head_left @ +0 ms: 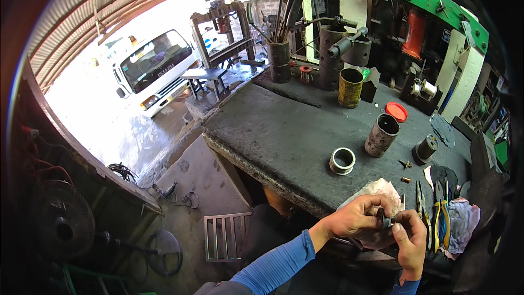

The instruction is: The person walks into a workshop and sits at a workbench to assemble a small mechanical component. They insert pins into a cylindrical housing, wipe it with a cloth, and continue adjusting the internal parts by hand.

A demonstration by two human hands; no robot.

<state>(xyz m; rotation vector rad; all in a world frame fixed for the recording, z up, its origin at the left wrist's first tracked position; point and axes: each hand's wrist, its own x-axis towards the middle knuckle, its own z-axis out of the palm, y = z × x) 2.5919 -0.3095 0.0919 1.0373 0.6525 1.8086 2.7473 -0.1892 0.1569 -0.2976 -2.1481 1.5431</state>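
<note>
A small dark round metal part (387, 222) is pinched between the fingertips of both hands above the bench's near edge. My left hand (357, 217) grips it from the left, and my right hand (410, 239) closes on its other side. The fingers cover much of the part, so its exact kind is unclear. Under and behind the hands lies a pale crumpled rag (380, 188). To the right rest yellow-handled pliers (446, 224) and a second pair of pliers (421, 199). A brass fitting (405, 180) and a small pronged metal piece (405, 164) lie just beyond.
On the dark workbench (273, 125) stand a silver ring (343, 161), a holed metal cylinder (381, 136), a dark motor-like part (425, 149), a red lid (397, 112) and a yellow can (350, 88). A bluish rag (464, 224) lies far right. A white truck (155, 65) stands outside.
</note>
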